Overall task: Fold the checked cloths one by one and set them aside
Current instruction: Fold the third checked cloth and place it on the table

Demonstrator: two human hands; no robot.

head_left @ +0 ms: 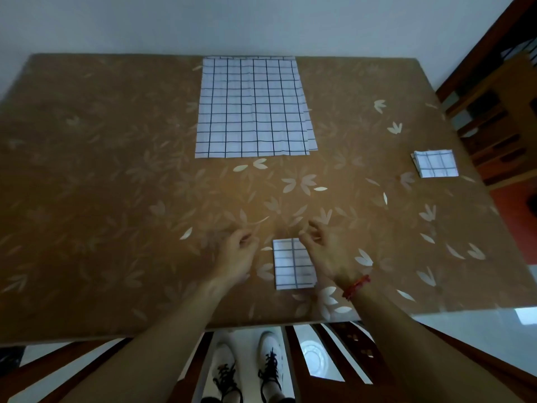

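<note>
A small folded checked cloth (293, 264) lies flat near the table's front edge, between my hands. My left hand (236, 253) hovers just left of it, fingers loosely curled and holding nothing. My right hand (322, 251) hangs over the cloth's right top corner with fingers apart and nothing in them; a red string circles that wrist. At the far middle of the table a stack of unfolded checked cloths (252, 107) lies spread flat. Near the right edge sits a pile of folded checked cloths (435, 163).
The table (101, 175) has a brown leaf-patterned top under glass. A dark wooden chair (491, 117) stands beyond the right edge. Below the front edge I see wooden chair slats and my shoes (247, 370) on a pale floor.
</note>
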